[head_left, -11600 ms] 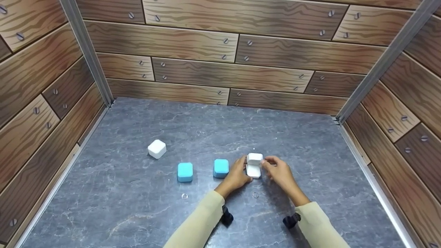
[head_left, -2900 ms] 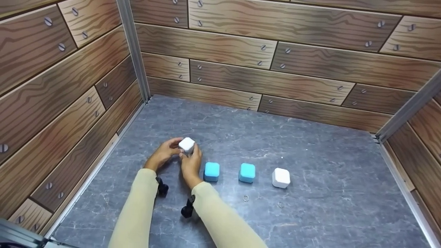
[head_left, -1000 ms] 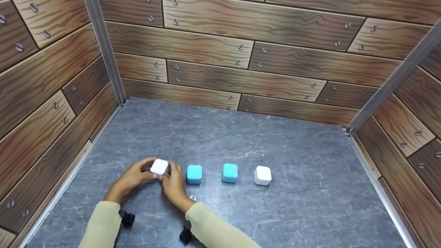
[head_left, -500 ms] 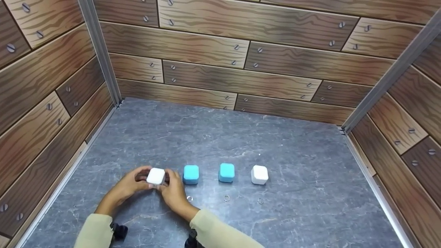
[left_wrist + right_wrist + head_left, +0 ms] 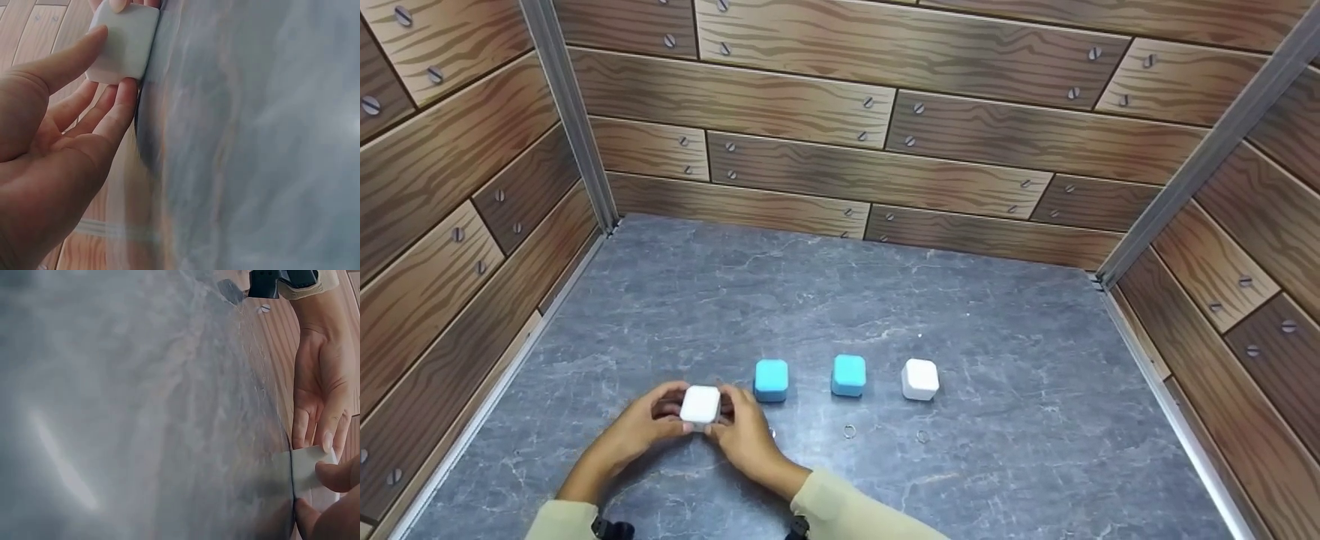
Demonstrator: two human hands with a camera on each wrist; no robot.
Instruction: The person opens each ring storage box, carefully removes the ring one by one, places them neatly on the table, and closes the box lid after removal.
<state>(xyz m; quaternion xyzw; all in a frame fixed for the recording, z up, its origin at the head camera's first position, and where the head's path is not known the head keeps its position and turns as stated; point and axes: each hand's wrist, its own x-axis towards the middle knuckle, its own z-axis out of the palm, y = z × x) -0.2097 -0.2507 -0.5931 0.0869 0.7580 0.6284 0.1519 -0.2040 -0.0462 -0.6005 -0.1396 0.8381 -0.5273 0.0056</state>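
A white ring box (image 5: 701,405) with rounded corners sits between both hands at the front left, its lid down. My left hand (image 5: 639,426) grips its left side, thumb on the near face and fingers round behind, as the left wrist view shows on the box (image 5: 126,48). On the opposite side my right hand (image 5: 751,439) pinches it between thumb and fingers; in the right wrist view the box (image 5: 309,467) stands right at the tabletop. Just right of that hand is a blue ring box (image 5: 771,380). A ring (image 5: 773,433) is partly hidden by the right hand.
Further right in the row stand a second blue box (image 5: 849,375) and another white box (image 5: 920,379), both closed. Thin rings lie in front of them, one ring (image 5: 850,431) before the blue and one ring (image 5: 922,436) before the white. Wood-patterned walls (image 5: 780,150) enclose the grey tabletop (image 5: 997,465).
Both hands have brought the white box from the back left toward the front, level with the row's left end. Earliest, the right-hand white box was open between the hands; now it is closed.
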